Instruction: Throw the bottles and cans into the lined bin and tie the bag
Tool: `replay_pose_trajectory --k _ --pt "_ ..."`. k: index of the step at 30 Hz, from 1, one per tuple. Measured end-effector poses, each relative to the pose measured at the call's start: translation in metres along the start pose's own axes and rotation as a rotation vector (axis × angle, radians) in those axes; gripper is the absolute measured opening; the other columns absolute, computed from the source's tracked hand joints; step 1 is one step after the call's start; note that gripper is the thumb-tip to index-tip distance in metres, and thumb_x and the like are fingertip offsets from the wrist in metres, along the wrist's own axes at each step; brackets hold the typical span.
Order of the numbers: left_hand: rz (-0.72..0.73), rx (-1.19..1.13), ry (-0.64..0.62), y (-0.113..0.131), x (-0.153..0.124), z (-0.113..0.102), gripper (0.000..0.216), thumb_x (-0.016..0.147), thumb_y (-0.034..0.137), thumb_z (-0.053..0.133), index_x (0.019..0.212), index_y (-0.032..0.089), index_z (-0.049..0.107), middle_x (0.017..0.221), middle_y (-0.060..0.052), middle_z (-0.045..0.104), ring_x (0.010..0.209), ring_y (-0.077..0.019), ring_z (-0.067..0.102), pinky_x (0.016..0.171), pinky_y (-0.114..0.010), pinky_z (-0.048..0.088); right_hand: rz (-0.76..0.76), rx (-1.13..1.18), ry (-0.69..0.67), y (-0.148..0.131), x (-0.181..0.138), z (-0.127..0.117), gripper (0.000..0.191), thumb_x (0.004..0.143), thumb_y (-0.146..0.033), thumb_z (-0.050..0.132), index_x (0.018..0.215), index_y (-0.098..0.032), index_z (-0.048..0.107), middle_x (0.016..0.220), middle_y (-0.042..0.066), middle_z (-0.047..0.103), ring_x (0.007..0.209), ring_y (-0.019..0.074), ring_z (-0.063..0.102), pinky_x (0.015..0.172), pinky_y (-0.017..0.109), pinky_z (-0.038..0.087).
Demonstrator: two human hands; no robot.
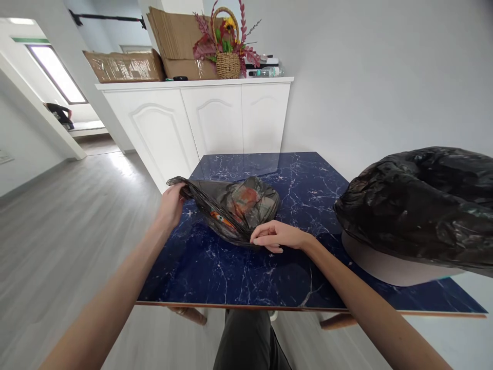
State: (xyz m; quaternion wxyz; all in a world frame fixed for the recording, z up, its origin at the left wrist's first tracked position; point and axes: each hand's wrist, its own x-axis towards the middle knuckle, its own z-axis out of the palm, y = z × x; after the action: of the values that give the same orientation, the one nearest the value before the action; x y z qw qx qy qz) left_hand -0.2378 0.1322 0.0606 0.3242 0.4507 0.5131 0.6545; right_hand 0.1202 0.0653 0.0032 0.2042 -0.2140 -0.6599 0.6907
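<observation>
On the dark blue marbled table (246,277) lies a thin black plastic garbage bag (265,203) with trash inside. Through its film show reddish-orange pieces and an orange wrapper (222,219). My left hand (172,204) is closed on the bag's gathered edge at the left, pulling it out into a raised flap. At the bag's near right edge, my right hand (275,235) pinches the film, with some fingers loosely curled. The bag's contents are partly blurred by the film.
A light-coloured bin (385,262) lined with a black bag (416,216) stands on the table at right. Behind the table, a white cabinet (215,118) carries cardboard boxes (131,67), a flower basket (228,65) and a clear bottle (267,72). A person (61,114) is far left.
</observation>
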Motion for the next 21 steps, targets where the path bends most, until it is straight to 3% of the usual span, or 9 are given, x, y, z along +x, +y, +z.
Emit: replay_pose_trajectory --k 3,6,8,10,12,15,17,21 --pt "-0.106 0.009 0.076 0.01 0.006 -0.009 0.029 0.085 0.05 0.069 0.079 0.023 0.059 0.079 -0.009 0.063 0.077 -0.0266 0.065 0.071 -0.041 0.058 -0.008 -0.047 -0.031 0.0 0.0 0.0 0.038 0.095 -0.052 0.079 0.105 -0.015 0.077 0.053 -0.011 0.05 0.042 0.0067 0.044 0.05 0.023 0.041" --pt "-0.087 0.08 0.203 0.018 -0.005 -0.019 0.025 0.091 0.045 0.064 0.089 0.023 0.053 0.086 -0.008 0.061 0.082 -0.0244 0.064 0.08 -0.042 0.059 -0.05 -0.083 0.029 0.002 0.001 0.001 0.038 0.097 -0.054 0.076 0.096 -0.016 0.075 0.051 -0.011 0.048 0.042 0.0072 0.045 0.052 0.023 0.042" --pt "0.038 0.142 0.312 0.021 -0.025 -0.024 0.022 0.094 0.036 0.065 0.102 0.023 0.049 0.102 -0.007 0.061 0.098 -0.023 0.062 0.094 -0.041 0.055 -0.104 -0.096 0.144 0.004 0.003 0.002 0.038 0.096 -0.057 0.076 0.091 -0.019 0.071 0.05 -0.011 0.048 0.039 0.0071 0.043 0.048 0.023 0.039" --pt "0.264 0.267 0.344 0.023 -0.052 -0.026 0.029 0.093 0.028 0.069 0.111 0.023 0.047 0.118 -0.009 0.058 0.113 -0.0225 0.058 0.107 -0.04 0.049 -0.165 -0.107 0.281 0.005 0.004 0.005 0.039 0.096 -0.059 0.075 0.088 -0.022 0.065 0.047 -0.012 0.045 0.034 0.0074 0.039 0.042 0.023 0.031" --pt "0.529 0.482 0.161 0.026 -0.082 -0.025 0.025 0.094 0.026 0.068 0.113 0.021 0.052 0.122 -0.01 0.06 0.116 -0.024 0.058 0.11 -0.042 0.046 -0.201 -0.146 0.38 0.005 0.005 0.008 0.04 0.097 -0.061 0.073 0.087 -0.024 0.06 0.045 -0.013 0.043 0.032 0.0083 0.036 0.04 0.024 0.026" --pt "0.692 0.761 -0.411 0.03 -0.119 -0.019 0.018 0.103 0.029 0.062 0.12 0.022 0.062 0.122 -0.008 0.07 0.118 -0.0257 0.064 0.11 -0.044 0.046 -0.209 -0.262 0.443 0.005 0.005 0.013 0.04 0.095 -0.061 0.075 0.088 -0.024 0.063 0.046 -0.013 0.041 0.035 0.009 0.037 0.042 0.025 0.026" --pt "0.743 0.901 -0.687 0.031 -0.136 -0.014 0.02 0.108 0.032 0.056 0.125 0.024 0.064 0.124 -0.008 0.073 0.12 -0.0268 0.065 0.11 -0.045 0.046 -0.22 -0.365 0.445 0.007 0.006 0.016 0.039 0.092 -0.06 0.079 0.09 -0.023 0.069 0.05 -0.012 0.039 0.041 0.0087 0.036 0.048 0.025 0.028" --pt "0.695 0.966 -0.818 0.026 -0.152 -0.012 0.028 0.114 0.034 0.042 0.109 0.022 0.067 0.106 -0.007 0.077 0.1 -0.024 0.07 0.102 -0.042 0.048 -0.245 -0.522 0.418 0.015 0.01 0.017 0.037 0.088 -0.056 0.082 0.087 -0.021 0.072 0.05 -0.011 0.041 0.049 0.0089 0.035 0.055 0.026 0.029"
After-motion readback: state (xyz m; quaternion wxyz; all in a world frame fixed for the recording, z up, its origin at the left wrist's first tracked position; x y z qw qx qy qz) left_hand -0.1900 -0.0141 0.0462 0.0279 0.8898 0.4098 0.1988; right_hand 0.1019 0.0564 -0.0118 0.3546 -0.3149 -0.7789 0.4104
